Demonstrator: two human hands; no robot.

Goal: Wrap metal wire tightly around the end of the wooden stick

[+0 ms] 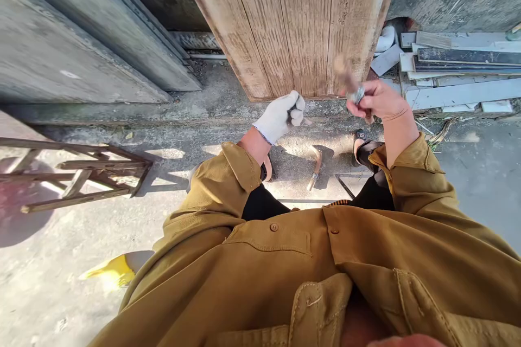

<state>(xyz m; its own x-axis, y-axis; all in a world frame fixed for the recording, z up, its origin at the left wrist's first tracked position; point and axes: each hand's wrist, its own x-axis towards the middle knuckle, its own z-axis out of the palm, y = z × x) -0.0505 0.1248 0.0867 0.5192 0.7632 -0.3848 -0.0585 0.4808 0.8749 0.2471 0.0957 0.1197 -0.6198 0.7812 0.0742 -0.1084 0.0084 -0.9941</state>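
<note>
My left hand (280,116), in a white glove, is closed near the bottom edge of a weathered wooden panel (301,27) that leans upright ahead of me. Its fingers are curled, and a small brownish tip shows beside them; what they hold, if anything, is unclear. My bare right hand (380,100) grips a wooden-handled tool with a metal band (345,70), raised before the panel's lower right corner. Motion blurs the tool's upper end. On the ground between my feet lies a bent wooden-handled tool (315,168), its kind hard to make out.
Grey slabs (81,49) lean against the wall at left. A wooden frame with crossbars (81,173) lies on the left. Stacked boards and strips (456,68) lie at right, near a white pipe (386,38). Something yellow (112,272) is on the ground at lower left.
</note>
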